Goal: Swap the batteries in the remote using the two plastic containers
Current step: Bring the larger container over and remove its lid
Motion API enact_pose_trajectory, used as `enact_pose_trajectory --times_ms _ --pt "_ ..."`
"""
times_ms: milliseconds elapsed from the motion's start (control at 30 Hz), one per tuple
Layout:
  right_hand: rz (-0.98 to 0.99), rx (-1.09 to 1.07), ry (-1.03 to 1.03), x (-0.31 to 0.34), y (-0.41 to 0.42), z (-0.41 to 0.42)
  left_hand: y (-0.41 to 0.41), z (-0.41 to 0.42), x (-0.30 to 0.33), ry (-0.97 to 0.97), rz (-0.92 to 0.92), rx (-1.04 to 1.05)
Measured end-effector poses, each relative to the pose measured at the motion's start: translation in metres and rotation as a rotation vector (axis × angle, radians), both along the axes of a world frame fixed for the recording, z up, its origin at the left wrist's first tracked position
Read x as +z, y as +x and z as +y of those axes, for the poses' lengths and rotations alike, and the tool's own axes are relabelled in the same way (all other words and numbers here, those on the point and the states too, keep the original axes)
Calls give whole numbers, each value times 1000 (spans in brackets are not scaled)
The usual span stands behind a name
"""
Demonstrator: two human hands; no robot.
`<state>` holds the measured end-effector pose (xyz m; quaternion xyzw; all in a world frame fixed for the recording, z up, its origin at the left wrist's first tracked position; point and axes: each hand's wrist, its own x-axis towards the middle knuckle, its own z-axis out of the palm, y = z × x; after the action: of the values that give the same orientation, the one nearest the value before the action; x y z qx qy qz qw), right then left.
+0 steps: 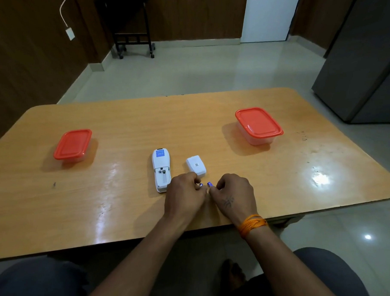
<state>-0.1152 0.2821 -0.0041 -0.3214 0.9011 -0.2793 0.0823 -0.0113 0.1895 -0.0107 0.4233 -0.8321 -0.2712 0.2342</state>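
Note:
A white remote (161, 168) lies face down on the wooden table (128, 127), its battery bay open and without batteries. Its white cover (196, 165) lies just to the right. Close in front of the cover, my left hand (184, 193) pinches a small blue battery (200, 184). My right hand (235, 194) pinches a second blue battery (209, 184) beside it. Only the tips of both batteries show between my fingers. Two clear plastic containers with orange lids stand shut: one at the left (73, 145), one at the far right (258, 125).
The table's near edge runs just under my forearms. A dark rolling stand (132, 26) stands by the back wall, and a grey cabinet (367, 61) rises at the right. My knees show below the table.

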Motion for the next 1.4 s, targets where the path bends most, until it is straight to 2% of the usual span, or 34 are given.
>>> enact_pose_trajectory --times_ms 233,433,567,933,1100,1267,1400 --pt "-17 -32 -19 2 -2 1 3 1 2 -56 33 -9" --pt "-6 -64 -86 14 -20 6 -7 1 4 -103 194 -64" --pt "13 -176 -147 25 -55 9 -30 1 9 -91 250 -150" --pt "2 -459 -310 21 -153 11 -153 9 23 210 197 -215" --pt "-68 -371 -285 10 -185 3 -192 2 19 381 244 -234" --pt "-75 -202 -217 0 -194 5 -208 3 16 426 299 -248" --pt "-71 -146 -174 -2 -195 7 -213 2 13 462 296 -251"
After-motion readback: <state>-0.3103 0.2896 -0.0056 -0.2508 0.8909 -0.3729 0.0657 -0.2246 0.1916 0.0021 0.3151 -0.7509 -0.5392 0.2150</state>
